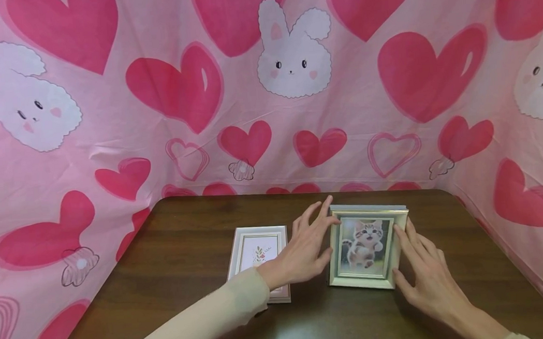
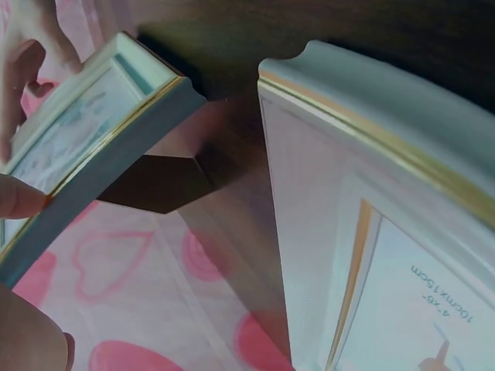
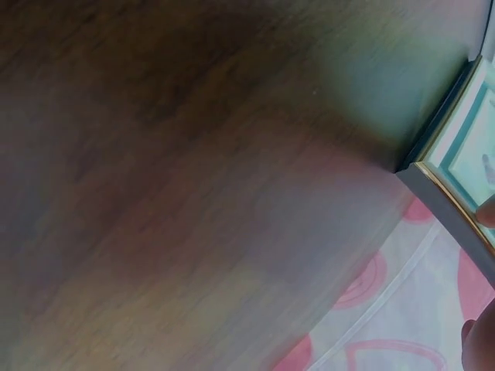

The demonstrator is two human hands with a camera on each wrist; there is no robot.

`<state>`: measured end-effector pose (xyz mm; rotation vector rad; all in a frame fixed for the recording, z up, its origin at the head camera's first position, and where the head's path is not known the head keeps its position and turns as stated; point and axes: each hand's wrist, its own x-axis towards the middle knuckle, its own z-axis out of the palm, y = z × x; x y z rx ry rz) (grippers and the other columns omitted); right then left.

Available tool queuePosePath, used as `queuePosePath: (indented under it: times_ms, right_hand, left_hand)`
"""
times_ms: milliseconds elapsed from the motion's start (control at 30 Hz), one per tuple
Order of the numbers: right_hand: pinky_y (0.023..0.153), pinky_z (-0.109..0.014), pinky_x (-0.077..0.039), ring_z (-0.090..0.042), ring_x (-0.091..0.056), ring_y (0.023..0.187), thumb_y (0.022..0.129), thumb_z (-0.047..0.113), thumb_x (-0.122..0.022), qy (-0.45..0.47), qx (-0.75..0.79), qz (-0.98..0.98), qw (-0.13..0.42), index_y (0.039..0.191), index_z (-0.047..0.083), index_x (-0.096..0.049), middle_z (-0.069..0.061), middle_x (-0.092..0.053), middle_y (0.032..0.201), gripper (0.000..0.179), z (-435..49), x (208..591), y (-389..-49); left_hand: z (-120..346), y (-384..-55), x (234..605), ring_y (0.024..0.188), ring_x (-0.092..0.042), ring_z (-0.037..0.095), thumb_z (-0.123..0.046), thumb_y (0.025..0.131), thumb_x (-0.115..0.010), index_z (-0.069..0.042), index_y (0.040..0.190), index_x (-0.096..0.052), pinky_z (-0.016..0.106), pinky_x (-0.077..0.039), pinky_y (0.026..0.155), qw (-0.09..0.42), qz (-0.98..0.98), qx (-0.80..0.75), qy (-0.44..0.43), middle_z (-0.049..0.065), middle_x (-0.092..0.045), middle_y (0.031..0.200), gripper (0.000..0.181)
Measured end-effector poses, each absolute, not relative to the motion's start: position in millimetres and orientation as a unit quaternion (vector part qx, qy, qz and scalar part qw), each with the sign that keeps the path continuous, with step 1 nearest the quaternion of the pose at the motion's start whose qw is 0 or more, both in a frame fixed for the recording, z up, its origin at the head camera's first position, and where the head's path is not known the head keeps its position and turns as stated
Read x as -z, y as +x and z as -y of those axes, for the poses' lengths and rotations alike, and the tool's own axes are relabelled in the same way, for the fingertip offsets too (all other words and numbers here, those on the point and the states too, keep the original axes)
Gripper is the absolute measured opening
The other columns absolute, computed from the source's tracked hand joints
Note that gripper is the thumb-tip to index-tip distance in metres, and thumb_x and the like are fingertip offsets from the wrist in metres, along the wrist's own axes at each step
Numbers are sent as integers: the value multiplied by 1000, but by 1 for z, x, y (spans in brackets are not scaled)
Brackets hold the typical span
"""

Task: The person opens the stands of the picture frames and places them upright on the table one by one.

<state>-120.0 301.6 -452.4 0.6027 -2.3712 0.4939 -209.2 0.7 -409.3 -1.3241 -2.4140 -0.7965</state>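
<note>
A cream picture frame (image 1: 363, 248) with a kitten photo stands upright, slightly tilted back, on the right half of the table. My left hand (image 1: 304, 248) reaches to its left edge with spread, mostly straight fingers; in the left wrist view a fingertip (image 2: 23, 198) rests on the gilded rim. At the right edge, my right hand (image 1: 429, 274) lays extended fingers along the side, its thumb lower down. A white picture frame (image 1: 256, 245) with a flower print stands to the left, partly hidden behind my left wrist. Its printed size text shows in the left wrist view.
The dark wooden table (image 1: 180, 279) runs back to a pink cloth (image 1: 287, 116) with hearts and rabbit faces, which hangs behind and on both sides. A strip of tabletop separates the two frames.
</note>
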Motion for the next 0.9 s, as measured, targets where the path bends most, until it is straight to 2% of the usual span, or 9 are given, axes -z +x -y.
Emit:
queuePosePath:
  times_ms: [167, 300, 567, 900]
  right_hand:
    - [82, -55, -32, -52, -42, 127, 76, 22, -69, 229, -190, 898, 325, 163, 2, -34, -22, -21, 171, 96, -303, 453, -121]
    - [81, -56, -32, -52, -42, 127, 82, 28, -63, 232, -189, 894, 334, 162, 2, -35, -22, -23, 170, 89, -303, 454, -122]
    - [80, -55, -32, -52, -41, 129, 83, 29, -62, 234, -181, 891, 345, 162, 1, -37, -22, -25, 170, 87, -307, 453, -126]
    - [80, -56, -31, -53, -38, 131, 92, 40, -51, 234, -179, 890, 348, 162, 1, -37, -22, -24, 170, 81, -308, 453, -130]
  left_hand:
    - [-2, -213, 408, 158, -11, 32, -10, 93, -76, -18, 146, -42, 60, -22, 119, 126, 835, 275, -460, 0, 7, 176, 64]
    - [-3, -214, 406, 158, -7, 27, -10, 92, -77, -19, 146, -42, 59, -21, 120, 116, 837, 277, -458, -1, 8, 176, 65]
    - [-7, -219, 407, 158, -10, 31, -10, 93, -76, -18, 147, -41, 59, -21, 120, 116, 834, 279, -462, -1, 9, 176, 65]
    - [-9, -224, 407, 158, -7, 26, -9, 93, -76, -18, 147, -40, 59, -20, 120, 111, 833, 285, -461, -2, 8, 176, 65]
